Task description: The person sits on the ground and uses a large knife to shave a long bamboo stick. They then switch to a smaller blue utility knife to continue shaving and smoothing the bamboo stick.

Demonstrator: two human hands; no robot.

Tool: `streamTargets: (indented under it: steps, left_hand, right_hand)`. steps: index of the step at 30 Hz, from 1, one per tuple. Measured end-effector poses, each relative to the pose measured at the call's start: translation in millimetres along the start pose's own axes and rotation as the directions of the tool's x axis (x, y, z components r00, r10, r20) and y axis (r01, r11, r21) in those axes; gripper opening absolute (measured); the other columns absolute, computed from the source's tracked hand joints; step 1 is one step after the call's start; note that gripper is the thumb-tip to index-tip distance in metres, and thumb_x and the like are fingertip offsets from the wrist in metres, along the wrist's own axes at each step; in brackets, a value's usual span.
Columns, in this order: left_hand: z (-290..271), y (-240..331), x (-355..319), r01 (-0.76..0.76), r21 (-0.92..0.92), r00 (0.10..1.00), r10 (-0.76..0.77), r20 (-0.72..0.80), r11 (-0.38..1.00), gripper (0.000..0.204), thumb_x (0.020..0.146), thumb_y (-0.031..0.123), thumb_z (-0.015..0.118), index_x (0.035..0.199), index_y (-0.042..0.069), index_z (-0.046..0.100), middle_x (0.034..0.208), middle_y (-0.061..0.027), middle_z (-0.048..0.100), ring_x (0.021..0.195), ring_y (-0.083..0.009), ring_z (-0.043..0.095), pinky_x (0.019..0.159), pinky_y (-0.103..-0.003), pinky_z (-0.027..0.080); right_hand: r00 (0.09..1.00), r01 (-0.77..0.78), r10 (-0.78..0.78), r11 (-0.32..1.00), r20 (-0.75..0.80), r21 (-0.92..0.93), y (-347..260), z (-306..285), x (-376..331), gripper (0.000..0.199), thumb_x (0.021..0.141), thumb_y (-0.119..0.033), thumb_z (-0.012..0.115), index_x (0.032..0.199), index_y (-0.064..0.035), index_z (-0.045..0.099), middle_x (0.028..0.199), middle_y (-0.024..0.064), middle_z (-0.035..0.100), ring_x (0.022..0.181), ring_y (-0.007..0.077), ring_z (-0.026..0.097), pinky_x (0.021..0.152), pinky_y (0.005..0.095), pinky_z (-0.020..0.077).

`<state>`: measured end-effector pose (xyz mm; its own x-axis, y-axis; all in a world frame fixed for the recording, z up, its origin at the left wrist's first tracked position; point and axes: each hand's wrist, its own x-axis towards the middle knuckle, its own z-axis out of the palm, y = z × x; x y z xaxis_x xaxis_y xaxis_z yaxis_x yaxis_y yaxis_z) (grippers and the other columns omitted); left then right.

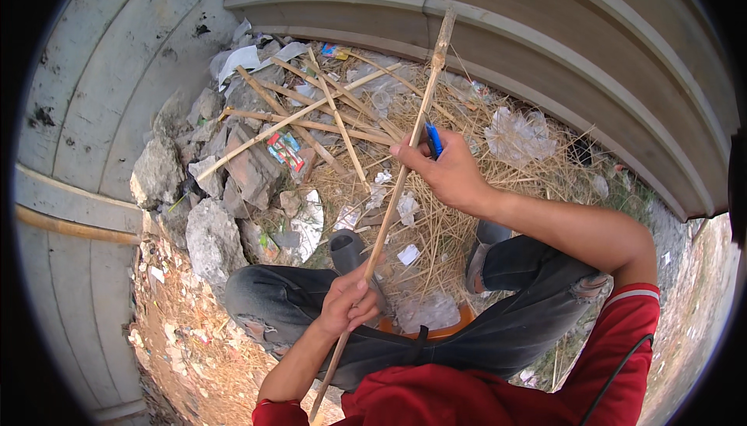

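Observation:
A long thin wooden stick [414, 136] runs from near my lap up toward the corrugated wall. My left hand [348, 301] is closed around its lower part, just above my knee. My right hand [442, 168] is higher up, pressed against the stick, and grips a small blue-handled tool [433, 140] whose end rests at the stick. I am sitting with my legs in dark torn jeans [506, 325], on something orange [451, 331] that shows under me. I wear a red shirt.
Several more sticks [311, 119] lie crossed on a heap of dry straw and litter ahead. Grey rubble stones [210, 243] pile at the left. Corrugated metal walls [560, 45] close off the back and left. Crumpled clear plastic [517, 136] lies at the right.

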<state>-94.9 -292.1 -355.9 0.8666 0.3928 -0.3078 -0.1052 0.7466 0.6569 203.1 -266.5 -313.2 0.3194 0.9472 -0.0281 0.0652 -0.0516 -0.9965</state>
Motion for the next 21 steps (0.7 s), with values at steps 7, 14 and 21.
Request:
streamTargets:
  steps: [7,14,21]
  left_hand:
    - [-3,0,-4,-0.006,-0.029,1.0,0.005,-0.012,1.0,0.054,0.112,0.025,0.04,0.161,0.006,0.03,0.054,0.0058,0.03,0.039,-0.0053,0.025,0.041,-0.021,0.029]
    - [9,15,-8,-0.135,0.237,0.975,0.172,-0.143,0.962,0.055,0.11,0.023,0.047,0.159,0.003,0.033,0.054,0.0058,0.033,0.039,-0.0045,0.026,0.04,-0.021,0.028]
    - [29,166,-77,0.055,0.97,0.094,0.968,0.232,-0.237,0.054,0.101,0.003,0.063,0.151,-0.007,0.045,0.071,0.0038,0.049,0.061,-0.0025,0.037,0.053,-0.02,0.024]
  right_hand:
    - [0.978,0.006,0.017,0.994,0.207,-0.11,3,4,-2,0.04,0.086,-0.033,0.084,0.106,-0.0029,0.067,0.072,-0.0023,0.058,0.066,0.0081,0.055,0.059,0.0279,0.0436]
    - [0.89,0.009,0.056,0.99,0.452,-0.142,-15,3,-8,0.039,0.083,-0.025,0.086,0.109,-0.0031,0.066,0.079,0.0014,0.07,0.066,0.0075,0.057,0.06,0.0269,0.0449]
    - [0.864,0.138,-0.045,0.979,0.502,-0.151,-15,4,-13,0.026,0.084,-0.015,0.081,0.104,-0.0042,0.069,0.081,0.0014,0.072,0.069,0.0081,0.057,0.064,0.0282,0.0442]
